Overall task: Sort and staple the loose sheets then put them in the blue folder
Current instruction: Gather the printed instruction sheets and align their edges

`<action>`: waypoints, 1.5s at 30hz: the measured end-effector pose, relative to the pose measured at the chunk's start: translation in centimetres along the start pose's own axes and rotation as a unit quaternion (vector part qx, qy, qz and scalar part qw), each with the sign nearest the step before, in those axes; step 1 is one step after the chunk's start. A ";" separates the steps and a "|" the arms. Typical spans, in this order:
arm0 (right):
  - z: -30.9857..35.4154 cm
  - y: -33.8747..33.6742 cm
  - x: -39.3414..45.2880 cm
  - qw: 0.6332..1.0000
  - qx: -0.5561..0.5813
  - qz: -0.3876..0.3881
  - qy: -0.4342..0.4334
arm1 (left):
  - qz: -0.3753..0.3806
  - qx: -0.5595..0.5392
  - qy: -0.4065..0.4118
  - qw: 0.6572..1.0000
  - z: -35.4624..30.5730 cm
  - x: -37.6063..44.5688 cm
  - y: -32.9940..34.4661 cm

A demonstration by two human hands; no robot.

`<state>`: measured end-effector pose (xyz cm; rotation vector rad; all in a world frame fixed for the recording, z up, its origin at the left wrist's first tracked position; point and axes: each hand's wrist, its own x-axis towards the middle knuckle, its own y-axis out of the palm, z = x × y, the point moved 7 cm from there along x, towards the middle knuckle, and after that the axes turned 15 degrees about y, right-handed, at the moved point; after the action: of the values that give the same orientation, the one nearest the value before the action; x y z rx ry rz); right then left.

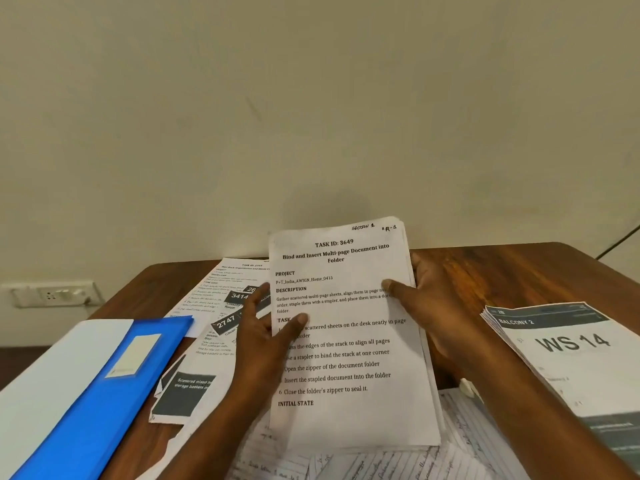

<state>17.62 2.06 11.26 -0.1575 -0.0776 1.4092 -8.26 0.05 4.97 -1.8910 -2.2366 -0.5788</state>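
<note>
1. Head view: a stack of printed sheets (349, 341) is held tilted up above a brown wooden bench (519, 271), near the centre of the picture. Its top page is headed "TASK ID: 3649".
2. The left hand (266, 337) holds the stack's edge at 9 o'clock; its grip is closed on the paper, thumb lying on the front of the page and fingers behind.
3. The right hand (436, 306) holds the edge at 3 o'clock; its grip is also closed on the stack, thumb pressing the front and fingers behind.
4. The blue folder (104, 403) lies on the bench at 8 o'clock from the stack, well apart from it, with a pale label on its cover and a white sheet (45, 375) beside it.
5. More loose printed papers (214, 306) lie on the bench between the folder and the stack.
6. A fanned pile marked "WS 14" (571, 344) lies at 3 o'clock.
7. Handwritten pages (381, 465) lie under the stack at 6 o'clock.
8. A wall socket (52, 294) sits at 9 o'clock on the cream wall.
</note>
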 end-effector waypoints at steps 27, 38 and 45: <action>2.0 2.3 -2.6 0.986 0.106 0.044 -0.118 | 0.037 0.089 0.085 0.992 -5.1 -0.1 0.1; 4.2 1.9 -4.4 0.972 0.155 0.032 -0.175 | -0.010 0.149 0.165 0.975 -7.5 1.0 -1.5; 1.7 3.4 -3.1 0.991 0.061 0.049 -0.110 | 0.017 0.133 0.071 0.988 -4.1 1.1 -1.4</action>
<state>13.52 -0.40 12.54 0.0965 -0.1670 1.5216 -10.37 -0.70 8.85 -1.6975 -2.0705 -0.3755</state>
